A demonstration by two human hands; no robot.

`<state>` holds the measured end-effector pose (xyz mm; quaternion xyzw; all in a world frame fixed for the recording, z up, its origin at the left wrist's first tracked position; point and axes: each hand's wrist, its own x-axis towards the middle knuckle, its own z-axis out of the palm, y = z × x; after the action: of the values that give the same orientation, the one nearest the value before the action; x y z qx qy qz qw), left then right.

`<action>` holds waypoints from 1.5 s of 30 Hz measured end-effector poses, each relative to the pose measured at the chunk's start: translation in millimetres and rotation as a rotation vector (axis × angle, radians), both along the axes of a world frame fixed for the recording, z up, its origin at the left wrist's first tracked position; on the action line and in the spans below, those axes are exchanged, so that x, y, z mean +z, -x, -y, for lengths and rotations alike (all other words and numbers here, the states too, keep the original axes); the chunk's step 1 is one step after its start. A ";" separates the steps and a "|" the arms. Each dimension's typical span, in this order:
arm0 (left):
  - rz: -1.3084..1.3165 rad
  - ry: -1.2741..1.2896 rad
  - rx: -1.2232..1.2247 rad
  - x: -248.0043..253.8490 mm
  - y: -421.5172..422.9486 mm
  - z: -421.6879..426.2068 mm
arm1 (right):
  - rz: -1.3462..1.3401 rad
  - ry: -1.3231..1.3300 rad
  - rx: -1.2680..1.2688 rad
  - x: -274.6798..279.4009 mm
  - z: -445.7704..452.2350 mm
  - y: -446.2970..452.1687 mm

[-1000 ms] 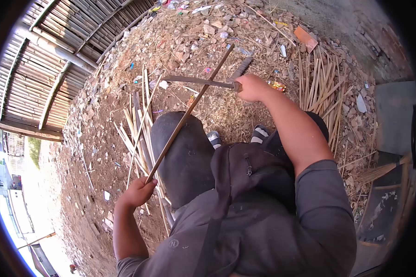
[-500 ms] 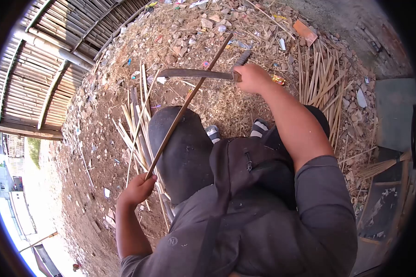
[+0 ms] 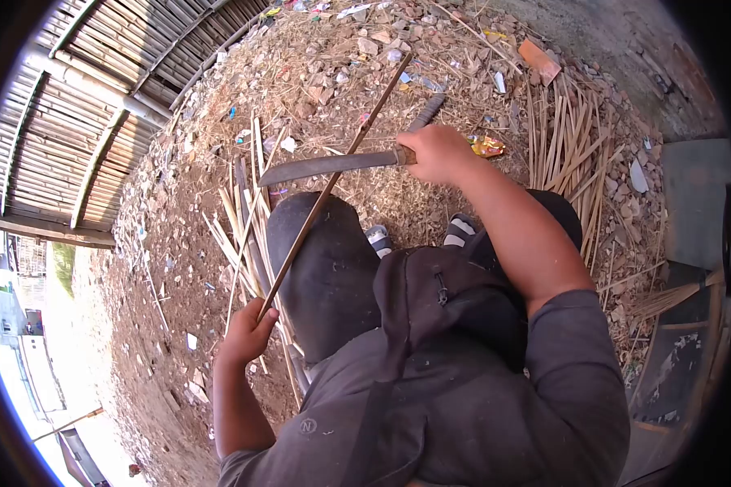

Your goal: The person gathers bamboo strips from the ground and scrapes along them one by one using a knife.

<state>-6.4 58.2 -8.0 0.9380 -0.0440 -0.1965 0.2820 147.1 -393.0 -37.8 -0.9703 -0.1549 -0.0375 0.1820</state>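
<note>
My right hand (image 3: 437,154) is closed round the handle of a machete (image 3: 333,165). Its dark blade points left and crosses a long thin bamboo stick (image 3: 307,230), apparently touching it. The stick's lower end is in my left hand (image 3: 250,331), fingers wrapped round it beside my knee. From there it slants up and right past the blade, its far end over the littered ground. Just beyond my right hand is a dark ribbed handle-like object (image 3: 427,112); what it belongs to is partly hidden.
Split bamboo strips (image 3: 240,235) lie left of my knee, and another pile of strips (image 3: 573,142) lies to the right. Stones and scraps cover the ground, with an orange-brown slab (image 3: 539,62) farther off. A bamboo wall (image 3: 81,122) stands at left, a broom-like bundle (image 3: 666,302) at right.
The machete blade has moved down the stick toward me, its tip lower and farther left. My right hand has shifted slightly left and nearer. The left hand keeps its hold.
</note>
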 end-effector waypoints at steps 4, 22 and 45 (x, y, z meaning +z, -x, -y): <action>0.071 -0.005 -0.022 2.5 4.8 6.6 | -0.088 -0.112 0.071 14.8 -0.2 5.7; -0.004 -0.025 0.119 8.7 5.2 19.5 | 0.002 0.123 -0.033 21.8 3.5 8.6; 0.136 -0.202 0.024 -1.9 12.0 9.7 | 0.011 -0.041 -0.149 -9.0 2.6 -6.1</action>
<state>-18.3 48.5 -9.9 0.9733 -0.0316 -0.1325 0.1850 153.2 -395.6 -46.8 -0.9750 -0.0824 -0.0594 0.1976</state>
